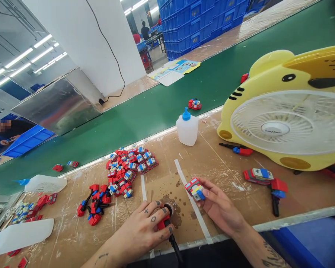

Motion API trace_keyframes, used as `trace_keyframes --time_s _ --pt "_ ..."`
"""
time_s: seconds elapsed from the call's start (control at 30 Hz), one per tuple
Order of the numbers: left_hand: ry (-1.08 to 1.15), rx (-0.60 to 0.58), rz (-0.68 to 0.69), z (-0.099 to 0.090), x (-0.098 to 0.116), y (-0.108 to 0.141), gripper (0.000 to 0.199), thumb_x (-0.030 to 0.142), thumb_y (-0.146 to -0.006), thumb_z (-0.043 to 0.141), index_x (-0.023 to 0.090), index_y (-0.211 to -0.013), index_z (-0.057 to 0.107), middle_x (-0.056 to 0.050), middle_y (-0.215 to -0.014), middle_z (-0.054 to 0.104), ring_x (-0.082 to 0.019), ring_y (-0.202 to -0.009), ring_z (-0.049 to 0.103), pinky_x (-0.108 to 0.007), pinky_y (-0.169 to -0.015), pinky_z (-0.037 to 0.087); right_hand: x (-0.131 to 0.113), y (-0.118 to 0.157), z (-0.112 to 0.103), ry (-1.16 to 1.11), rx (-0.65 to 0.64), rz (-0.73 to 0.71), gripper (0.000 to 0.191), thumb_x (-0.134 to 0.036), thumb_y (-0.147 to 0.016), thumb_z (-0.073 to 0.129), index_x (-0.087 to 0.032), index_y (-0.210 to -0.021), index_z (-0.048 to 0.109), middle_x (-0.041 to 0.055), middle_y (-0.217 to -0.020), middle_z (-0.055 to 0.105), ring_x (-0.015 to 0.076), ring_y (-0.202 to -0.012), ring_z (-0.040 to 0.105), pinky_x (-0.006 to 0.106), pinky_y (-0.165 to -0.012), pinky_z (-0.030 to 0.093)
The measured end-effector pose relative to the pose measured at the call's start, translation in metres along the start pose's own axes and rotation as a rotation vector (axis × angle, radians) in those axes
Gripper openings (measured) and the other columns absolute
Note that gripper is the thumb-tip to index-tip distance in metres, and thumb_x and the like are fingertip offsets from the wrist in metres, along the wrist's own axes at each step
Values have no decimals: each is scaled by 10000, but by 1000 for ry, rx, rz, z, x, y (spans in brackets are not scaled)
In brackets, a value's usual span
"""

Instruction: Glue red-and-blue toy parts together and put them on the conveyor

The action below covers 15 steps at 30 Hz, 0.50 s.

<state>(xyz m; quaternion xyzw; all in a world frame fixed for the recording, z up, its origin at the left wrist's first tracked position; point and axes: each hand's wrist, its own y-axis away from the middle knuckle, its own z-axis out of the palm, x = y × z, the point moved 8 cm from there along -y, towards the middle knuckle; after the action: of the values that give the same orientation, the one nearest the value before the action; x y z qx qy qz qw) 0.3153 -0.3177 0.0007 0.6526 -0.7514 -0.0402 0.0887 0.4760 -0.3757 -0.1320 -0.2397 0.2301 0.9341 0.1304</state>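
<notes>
My left hand [146, 229] is closed over a red plastic part [164, 222] with a black stick-like end [175, 247] pointing toward me. Its fingers hide most of this part, beside a small round fixture on the wet cardboard. Between the thumb and fingers of my right hand [220, 204] is a small red, white and blue toy-vehicle piece [195, 188], held just above the table. To the left lies a heap of similar toy pieces [130, 167]. Nearer the left hand sits a smaller pile of red, blue and black parts [95, 203].
A white squeeze bottle [187, 130] with a blue cap stands before the green conveyor [134, 115]. The yellow animal-shaped fan [276, 123] fills the right side. One assembled piece [258, 175] lies below it. More bottles [22, 236] lie left. Blue crates [184, 29] rise behind; a person works far left.
</notes>
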Motion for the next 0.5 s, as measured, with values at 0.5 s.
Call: trace_keyframes --time_s 0.5 --pt "1232 729 -699 44 -68 36 458 388 -807 768 168 -1197 676 -128 -1176 706 -281 -1118 659 -376 -995 522 31 3 51 328 -321 -107 571 -363 -664 892 -288 -1183 665 89 -1185 719 304 -1131 640 466 -994 461"
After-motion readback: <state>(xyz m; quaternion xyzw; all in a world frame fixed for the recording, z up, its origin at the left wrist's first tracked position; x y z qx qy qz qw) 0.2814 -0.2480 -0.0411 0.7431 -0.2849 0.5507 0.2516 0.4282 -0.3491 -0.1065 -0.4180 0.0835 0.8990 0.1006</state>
